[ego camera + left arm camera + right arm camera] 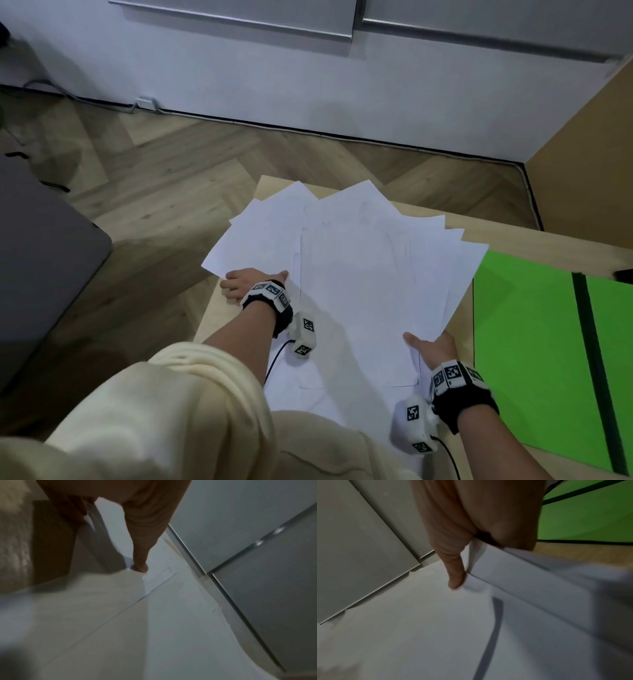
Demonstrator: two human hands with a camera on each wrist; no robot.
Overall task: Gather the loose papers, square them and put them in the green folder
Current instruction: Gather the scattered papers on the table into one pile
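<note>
Cream sleeve fills the lower left of the head view; beyond it my left hand and right hand each hold a side of the fanned white papers, to draw them together. At right the green folder lies flat on the pale wooden worktop, matte, with a dark band.

Left wrist view: thumb on top, fingers under thin limp sheets; that grip is clamped on paper.

Right wrist view: a thumb over the edge, clamped likewise.

Left hand pinching white papers' edge (thumb on top); grey cabinet beyond.
</note>
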